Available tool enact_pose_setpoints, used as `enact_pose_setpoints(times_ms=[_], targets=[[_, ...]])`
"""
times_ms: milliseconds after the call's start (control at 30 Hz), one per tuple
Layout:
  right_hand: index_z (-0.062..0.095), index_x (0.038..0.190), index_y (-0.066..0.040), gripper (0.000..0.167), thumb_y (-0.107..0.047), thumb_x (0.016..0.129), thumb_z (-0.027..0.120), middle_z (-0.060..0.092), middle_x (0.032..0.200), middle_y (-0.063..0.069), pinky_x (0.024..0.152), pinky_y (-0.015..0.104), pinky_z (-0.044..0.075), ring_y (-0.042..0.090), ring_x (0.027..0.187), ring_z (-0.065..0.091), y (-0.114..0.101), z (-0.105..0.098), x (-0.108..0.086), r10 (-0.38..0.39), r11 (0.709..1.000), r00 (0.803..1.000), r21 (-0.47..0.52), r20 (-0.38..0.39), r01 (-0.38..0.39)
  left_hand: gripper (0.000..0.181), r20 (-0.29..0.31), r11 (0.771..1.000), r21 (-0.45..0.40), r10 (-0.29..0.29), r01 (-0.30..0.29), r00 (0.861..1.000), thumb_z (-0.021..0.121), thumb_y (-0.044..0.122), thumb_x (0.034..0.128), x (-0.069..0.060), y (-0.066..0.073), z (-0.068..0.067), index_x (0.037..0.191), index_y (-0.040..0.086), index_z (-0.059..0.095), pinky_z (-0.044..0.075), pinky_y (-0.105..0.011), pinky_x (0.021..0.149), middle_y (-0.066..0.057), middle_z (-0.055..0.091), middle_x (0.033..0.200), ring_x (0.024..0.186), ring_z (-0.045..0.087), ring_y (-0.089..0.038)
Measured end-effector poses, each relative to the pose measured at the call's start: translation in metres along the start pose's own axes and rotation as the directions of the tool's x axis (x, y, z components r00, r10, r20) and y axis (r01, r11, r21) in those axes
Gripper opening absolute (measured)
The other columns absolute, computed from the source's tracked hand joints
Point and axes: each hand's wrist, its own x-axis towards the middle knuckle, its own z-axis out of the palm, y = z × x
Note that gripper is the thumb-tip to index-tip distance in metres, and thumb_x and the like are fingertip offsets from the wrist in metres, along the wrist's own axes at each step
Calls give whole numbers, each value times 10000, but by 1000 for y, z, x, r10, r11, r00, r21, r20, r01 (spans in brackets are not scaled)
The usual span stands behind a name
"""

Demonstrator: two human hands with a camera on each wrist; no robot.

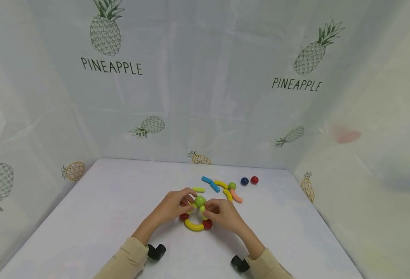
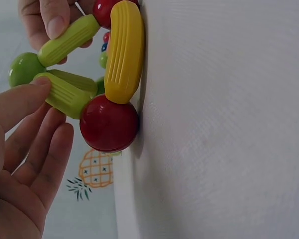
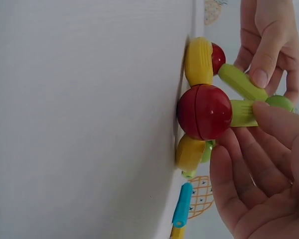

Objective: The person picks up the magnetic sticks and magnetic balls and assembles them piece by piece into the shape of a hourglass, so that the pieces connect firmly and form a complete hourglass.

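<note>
A small frame of balls and rods stands on the table between both hands. Its base has a yellow curved rod [image 1: 194, 226] between two red balls, one on the left [image 2: 109, 123] and one on the right [image 3: 205, 112]. Light green rods slope up from the red balls to a green ball [image 1: 200, 201] at the top. My left hand [image 1: 174, 206] pinches the left light green rod [image 2: 67, 97] between thumb and fingers. With thumb and fingers, my right hand [image 1: 224, 214] pinches the right light green rod [image 3: 243, 113]. The frame's far side is partly hidden.
Beyond the hands lie blue rods [image 1: 215, 187], yellow curved rods [image 1: 220, 184], a pink curved rod [image 1: 236, 196], a loose light green rod [image 1: 198, 190] and a green ball [image 1: 232, 186]. A dark blue ball [image 1: 244, 181] and a red ball [image 1: 255, 179] sit farther right.
</note>
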Motion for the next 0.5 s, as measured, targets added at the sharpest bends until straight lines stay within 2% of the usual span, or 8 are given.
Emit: enact_pose_setpoints(times_ms=[500], targets=[[744,1168,-141,210,-271,1005,762,768,967,-55,799,205,582,103,882,707,2,-1,-1,10,1000,1000,-17,19,-9,371,19,999,-47,-20,21,1000,789,190,980,0,0,0,1309,265,635,609,-295,805,59,744,1109,975,683,-129]])
